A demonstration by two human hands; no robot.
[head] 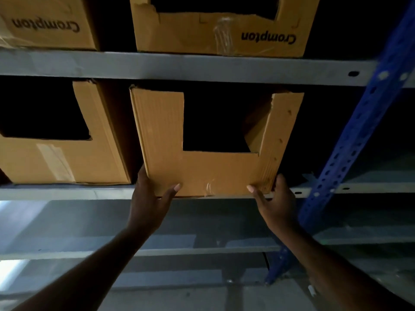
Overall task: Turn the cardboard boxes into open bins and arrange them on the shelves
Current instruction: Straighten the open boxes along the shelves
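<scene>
Two hands grip a cut-front bin [202, 173] by its lower corners at the lip of a grey shelf [67, 191]. The left hand [150, 196] curls round the left edge, thumb across the front. The right hand [275, 198] clasps the right corner likewise. A second bin [60, 162] stands just left of the left fingers, and a blue upright [350, 153] rises right of the right fingers.

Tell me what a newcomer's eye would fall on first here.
First comes the cardboard bin at centre, with a square window cut in its front. It sits at the edge of the middle shelf, and the left hand and right hand grip its bottom corners. Next come the upper left box and upper right box, both printed Crompton upside down, and the blue upright at right.
</scene>
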